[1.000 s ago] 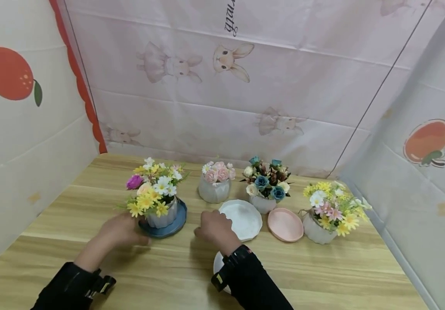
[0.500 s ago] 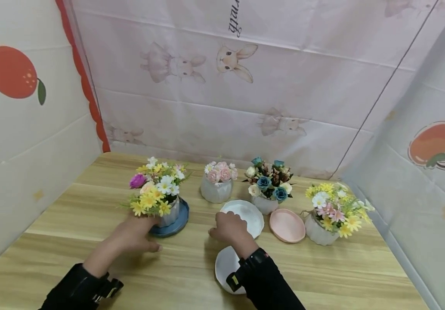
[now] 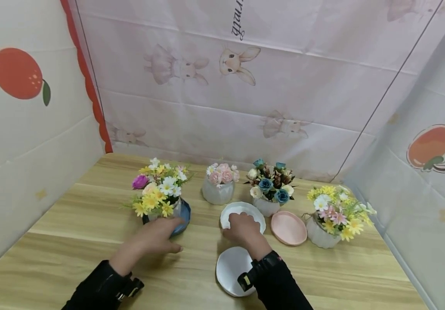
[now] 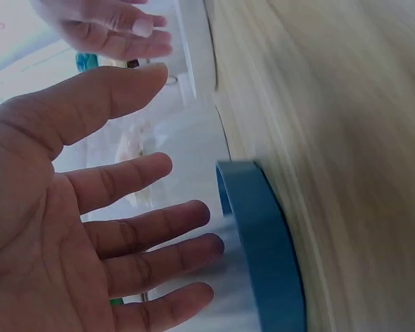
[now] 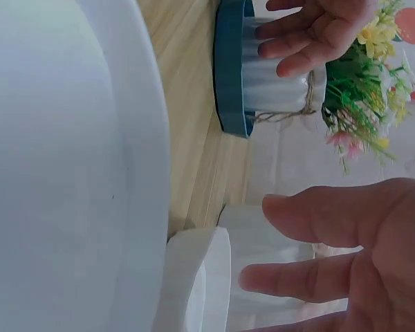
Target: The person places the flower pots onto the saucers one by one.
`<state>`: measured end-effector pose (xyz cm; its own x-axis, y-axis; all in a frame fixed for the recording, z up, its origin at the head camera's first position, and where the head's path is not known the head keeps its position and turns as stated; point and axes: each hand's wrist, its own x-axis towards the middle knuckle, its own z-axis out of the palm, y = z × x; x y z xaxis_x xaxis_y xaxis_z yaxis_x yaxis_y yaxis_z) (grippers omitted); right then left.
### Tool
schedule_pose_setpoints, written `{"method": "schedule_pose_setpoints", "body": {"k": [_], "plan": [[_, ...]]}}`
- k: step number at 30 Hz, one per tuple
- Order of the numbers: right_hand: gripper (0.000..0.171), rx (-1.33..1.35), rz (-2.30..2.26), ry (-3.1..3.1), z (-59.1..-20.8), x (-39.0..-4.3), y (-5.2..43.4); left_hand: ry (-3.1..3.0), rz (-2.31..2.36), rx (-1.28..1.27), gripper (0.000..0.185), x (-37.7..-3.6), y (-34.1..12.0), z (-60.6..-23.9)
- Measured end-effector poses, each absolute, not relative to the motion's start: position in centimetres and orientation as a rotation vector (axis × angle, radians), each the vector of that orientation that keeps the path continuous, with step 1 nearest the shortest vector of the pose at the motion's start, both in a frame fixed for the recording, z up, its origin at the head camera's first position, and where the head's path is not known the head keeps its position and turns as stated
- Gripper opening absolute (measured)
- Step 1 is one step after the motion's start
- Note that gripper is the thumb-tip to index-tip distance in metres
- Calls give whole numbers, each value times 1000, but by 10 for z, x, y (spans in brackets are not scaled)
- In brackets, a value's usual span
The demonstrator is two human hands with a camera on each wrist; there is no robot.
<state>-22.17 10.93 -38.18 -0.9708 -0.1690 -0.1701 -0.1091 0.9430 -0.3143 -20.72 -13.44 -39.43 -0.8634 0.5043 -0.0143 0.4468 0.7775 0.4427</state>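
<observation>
- Head view: your left hand (image 3: 156, 236) lies on the wooden table (image 3: 71, 224) with its fingers relaxed and straight, fingertips touching the blue saucer (image 3: 181, 213) at about its 6 o'clock edge.
- That saucer carries a white ribbed pot of yellow and white daisies (image 3: 158, 191), at 10 o'clock from your hands.
- Your right hand (image 3: 243, 229) rests on the near rim of a white scalloped saucer (image 3: 245, 209), fingers loosely bent over it; whether they grip it cannot be told here.
- A round white plate (image 3: 230, 267) lies at 6 o'clock of that hand, partly under your sleeve.
- A pink saucer (image 3: 289, 227) sits at 3 o'clock, and three more flower pots stand behind: pink roses (image 3: 219, 184), blue roses (image 3: 270, 186), and mixed daisies (image 3: 332, 211).
- Left wrist view: your left hand (image 4: 76, 228) is spread, palm open, fingers just beside the blue saucer's (image 4: 263, 242) rim.
- Right wrist view: your right hand (image 5: 339, 266) is open with straight fingers, just off the white scalloped saucer (image 5: 200, 277); the white plate (image 5: 69, 166) fills the left.
</observation>
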Motion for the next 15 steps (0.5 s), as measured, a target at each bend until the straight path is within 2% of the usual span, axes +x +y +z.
{"method": "schedule_pose_setpoints", "body": {"k": [8,15], "plan": [[17,-223,-423,2942,-386,-224,129,2873,659,838,61,-216,-111,-392],[27,-154,-441,2917,-387,-230,141,2958,668,833,66,-231,-91,-395]]}}
